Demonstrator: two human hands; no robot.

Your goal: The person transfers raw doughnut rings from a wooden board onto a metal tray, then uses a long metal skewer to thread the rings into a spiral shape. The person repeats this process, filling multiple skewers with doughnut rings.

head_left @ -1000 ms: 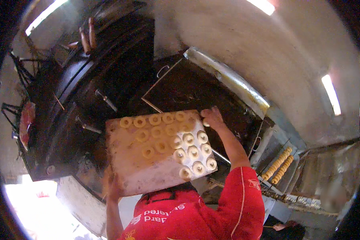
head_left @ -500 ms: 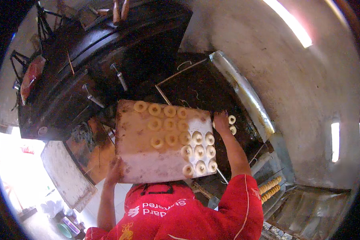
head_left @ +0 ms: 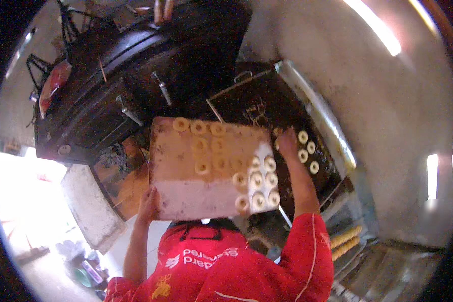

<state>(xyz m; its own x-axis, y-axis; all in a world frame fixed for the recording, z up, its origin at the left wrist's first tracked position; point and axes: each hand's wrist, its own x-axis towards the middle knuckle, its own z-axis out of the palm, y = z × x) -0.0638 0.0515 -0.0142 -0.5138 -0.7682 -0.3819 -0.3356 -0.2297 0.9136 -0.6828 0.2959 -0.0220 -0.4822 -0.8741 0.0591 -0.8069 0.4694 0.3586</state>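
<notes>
Since half a second earlier the floured board [head_left: 206,173] had swung a little further over the dark frying pan [head_left: 267,116], and four dough rings [head_left: 307,151] floated in the oil just beyond the board's right edge, where only two had shown before. The left hand [head_left: 148,204] gripped the near left corner of the board, fingers curled under its edge and thumb on top. The right hand [head_left: 287,143] was at the board's far right corner; whether its fingers clasped the edge or were pushing a ring off could not be told from this view. On the board there remained a row of raw rings [head_left: 199,127] along the far edge, a scatter in the middle, and a paler cluster [head_left: 256,186] at the near right corner. Judged from that, the unloading was only begun: a few rings were in the oil and most were left on the board. Left of the board stood a black oven [head_left: 110,95] with metal handles. To the right of the pan, lower down, lay long golden fried pieces [head_left: 345,240].
</notes>
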